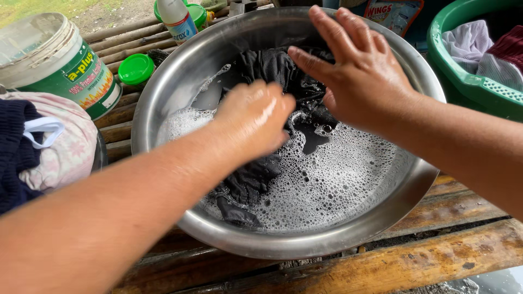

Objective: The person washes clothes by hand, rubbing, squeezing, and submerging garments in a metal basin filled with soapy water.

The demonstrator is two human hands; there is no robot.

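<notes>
Weathered bamboo slats (381, 267) form the bench on which a stainless-steel basin (180, 81) of soapy water (332, 179) stands, a dark wet garment (272, 68) lying in it from the far wall to the near side. The left hand (253, 117) is closed around a bunch of this garment, while the right hand (354, 68) rests on it with fingers spread and flat. A green-and-white bucket (60, 62) and folded clothes (38, 144) lie left; a green basket (463, 81) stands right.

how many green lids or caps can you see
2. One green lid lies on the slatted bench left of the steel basin; another green cap sits at the top edge behind the white bottle. More may be hidden.
</notes>
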